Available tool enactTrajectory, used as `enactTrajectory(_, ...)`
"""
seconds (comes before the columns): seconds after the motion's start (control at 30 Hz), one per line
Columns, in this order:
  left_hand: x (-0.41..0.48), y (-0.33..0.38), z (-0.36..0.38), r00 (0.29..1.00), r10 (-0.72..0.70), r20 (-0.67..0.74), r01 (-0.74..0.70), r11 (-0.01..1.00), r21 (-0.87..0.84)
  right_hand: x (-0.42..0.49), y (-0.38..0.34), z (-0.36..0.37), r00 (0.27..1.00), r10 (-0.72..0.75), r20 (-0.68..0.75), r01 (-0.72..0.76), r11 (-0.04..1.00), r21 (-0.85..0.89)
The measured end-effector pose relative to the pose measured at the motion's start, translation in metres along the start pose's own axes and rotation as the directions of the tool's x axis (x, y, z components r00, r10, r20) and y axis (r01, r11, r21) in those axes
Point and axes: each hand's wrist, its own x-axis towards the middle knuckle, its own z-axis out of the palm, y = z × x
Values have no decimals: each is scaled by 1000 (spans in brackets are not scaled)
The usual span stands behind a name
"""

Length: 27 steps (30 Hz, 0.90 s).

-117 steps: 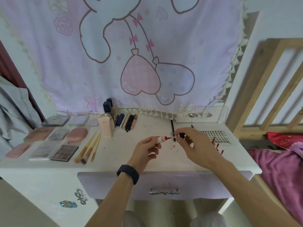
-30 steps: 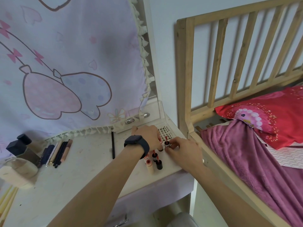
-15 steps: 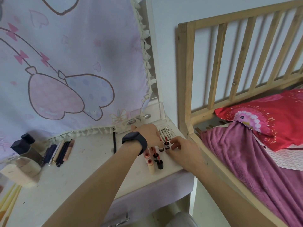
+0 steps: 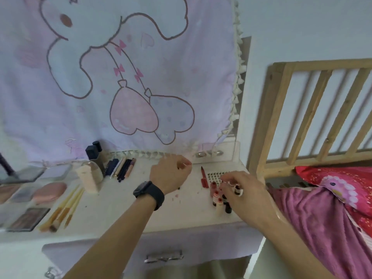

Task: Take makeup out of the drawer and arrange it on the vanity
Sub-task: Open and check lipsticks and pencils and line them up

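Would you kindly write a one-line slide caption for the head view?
Right hand holds a small tube by the standing lipsticks on the vanity; left hand nearby.

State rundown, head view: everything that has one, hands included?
drawer: closed
left hand: fingers curled, contents unclear
right hand: pinching a mini lipstick
other mini lipsticks: standing upright
eyeshadow palette: pans showing
makeup brushes: lying flat
red pencil: lying flat
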Motion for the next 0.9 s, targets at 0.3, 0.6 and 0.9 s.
enactTrajectory(0.3,-69,-131,17,968,-246,-46,250,960,129,-20,-42,120,968,-148,203,159,986,-42)
enactTrajectory(0.6,-66,-172,17,973,-140,-186,187,945,270,-46,-28,186,910,-413,26,407,882,-238)
enactTrajectory(0.9,17,-205,4,984,-156,-92,181,837,517,-47,-27,192,908,-420,6,408,880,-244)
